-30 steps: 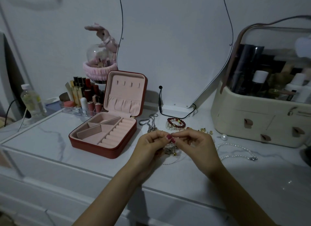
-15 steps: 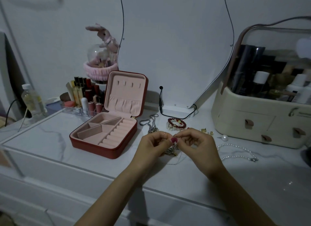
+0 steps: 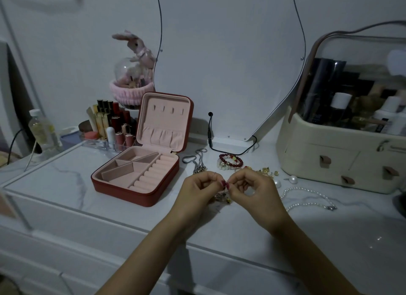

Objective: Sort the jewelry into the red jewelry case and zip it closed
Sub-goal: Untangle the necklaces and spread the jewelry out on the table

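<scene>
The red jewelry case (image 3: 123, 190) lies open on the marble top, its pink-lined lid upright and its compartments bare. To its right my left hand (image 3: 198, 188) and my right hand (image 3: 252, 190) meet fingertip to fingertip and pinch a thin chain bracelet with small charms (image 3: 222, 197), which dangles between them just above the table. Behind my hands lie a silver chain necklace (image 3: 198, 160), a red and white bead bracelet (image 3: 229, 161) and small gold pieces (image 3: 267, 171). A pearl necklace (image 3: 307, 197) and loose pearl earrings (image 3: 293, 179) lie to the right.
A cream cosmetics organizer (image 3: 329, 154) with a clear lid stands at the right. Lipsticks in a clear tray (image 3: 111, 127), a plastic bottle (image 3: 41, 129) and a pink bunny ornament (image 3: 135, 74) stand behind the case. A mirror (image 3: 228, 63) with a black cable leans on the wall.
Both hands have stayed together over the same spot, working the small bracelet between their fingertips. Nothing else on the table moved.
</scene>
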